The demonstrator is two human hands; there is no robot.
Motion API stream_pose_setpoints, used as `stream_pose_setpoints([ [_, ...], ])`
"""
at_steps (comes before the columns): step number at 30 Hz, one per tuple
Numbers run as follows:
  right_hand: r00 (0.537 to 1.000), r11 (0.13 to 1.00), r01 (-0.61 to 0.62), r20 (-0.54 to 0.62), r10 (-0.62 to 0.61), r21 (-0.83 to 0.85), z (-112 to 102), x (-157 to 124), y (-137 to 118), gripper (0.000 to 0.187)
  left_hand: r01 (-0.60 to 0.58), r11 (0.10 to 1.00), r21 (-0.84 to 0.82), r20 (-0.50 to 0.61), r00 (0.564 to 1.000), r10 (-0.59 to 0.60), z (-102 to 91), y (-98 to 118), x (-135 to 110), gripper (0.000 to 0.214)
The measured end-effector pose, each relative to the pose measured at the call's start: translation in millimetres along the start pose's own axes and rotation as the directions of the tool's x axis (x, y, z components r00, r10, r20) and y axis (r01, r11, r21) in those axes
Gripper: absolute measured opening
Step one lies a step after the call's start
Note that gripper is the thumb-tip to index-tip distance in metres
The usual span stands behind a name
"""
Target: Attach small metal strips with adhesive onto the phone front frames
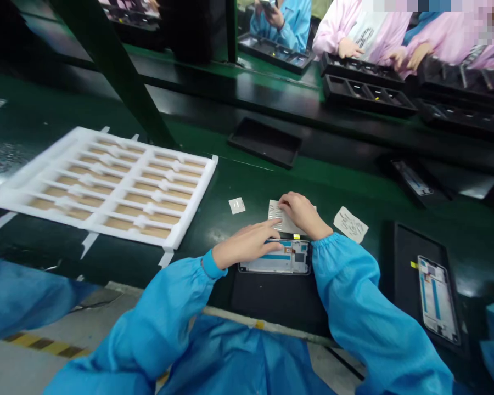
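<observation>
A phone frame (275, 264), silvery inside with blue strips and a yellow tab, lies on a black mat (271, 299) in front of me. My left hand (249, 241) reaches over it from the left, fingers stretched and apart. Its index fingertip touches a pale sheet with rows of small marks (275, 213), while the thumb hangs over the phone frame. My right hand (302, 214) is bent down on that same sheet, thumb and fingers pinched together. Whatever is between those fingertips is too small to make out.
A white foam tray (173, 238) with many slots is taped down at left. Two paper pieces, a small square (237, 205) and a marked sheet (351, 224), flank my hands. Another phone frame (438, 299) lies at right. A black tray (265, 141) sits behind; co-workers work across the bench.
</observation>
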State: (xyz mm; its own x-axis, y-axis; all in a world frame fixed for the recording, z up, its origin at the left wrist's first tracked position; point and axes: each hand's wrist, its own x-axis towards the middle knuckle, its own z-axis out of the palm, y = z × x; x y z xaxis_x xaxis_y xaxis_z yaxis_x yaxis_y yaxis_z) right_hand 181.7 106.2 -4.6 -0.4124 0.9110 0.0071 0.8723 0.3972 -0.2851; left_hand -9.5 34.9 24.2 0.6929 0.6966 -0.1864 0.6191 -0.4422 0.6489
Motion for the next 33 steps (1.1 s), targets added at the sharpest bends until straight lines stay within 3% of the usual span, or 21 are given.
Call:
stream_pose_setpoints([
  [4,0.999,0.999,0.048,-0.001,-0.048,-0.02,4.2,-3.5,-5.6,0.017,0.066,0.997,0.043,0.084,0.994,-0.069,-0.8,-7.1,14.9,0.031],
  [10,0.993,0.992,0.052,-0.11,-0.039,0.117,13.0,-7.4,0.4,0.015,0.079,0.991,0.111,0.086,0.992,-0.089,-0.3,-2.4,13.7,0.03],
  [15,0.955,0.934,-0.016,-0.27,0.12,0.357,8.8,-9.0,13.6,0.017,0.086,0.991,0.1,0.072,0.993,-0.093,0.7,-3.9,14.6,0.028],
  [17,0.93,0.838,-0.013,-0.302,0.212,0.546,2.4,-11.2,10.9,0.017,0.071,0.993,0.099,0.049,0.996,-0.076,1.8,-4.5,13.9,0.028],
  [20,0.907,0.542,0.043,-0.261,0.331,0.839,-11.7,-22.8,-1.6,0.018,0.044,0.993,0.112,-0.002,0.999,-0.044,2.3,-1.1,9.4,0.027],
  [22,0.916,0.424,0.046,-0.207,0.342,0.905,-22.7,-38.2,-12.5,0.02,0.05,0.987,0.15,-0.044,0.998,-0.044,1.7,5.6,3.4,0.027],
  [28,0.955,0.344,-0.051,-0.054,0.291,0.938,-43.8,-101.0,-36.7,0.017,-0.023,0.924,0.382,-0.163,0.982,0.092,4.1,30.8,-21.2,0.023],
  [33,0.984,0.444,-0.129,0.058,0.171,0.886,-47.1,-127.5,-44.0,0.008,-0.127,0.89,0.438,-0.263,0.929,0.262,19.3,33.4,-33.5,0.02],
])
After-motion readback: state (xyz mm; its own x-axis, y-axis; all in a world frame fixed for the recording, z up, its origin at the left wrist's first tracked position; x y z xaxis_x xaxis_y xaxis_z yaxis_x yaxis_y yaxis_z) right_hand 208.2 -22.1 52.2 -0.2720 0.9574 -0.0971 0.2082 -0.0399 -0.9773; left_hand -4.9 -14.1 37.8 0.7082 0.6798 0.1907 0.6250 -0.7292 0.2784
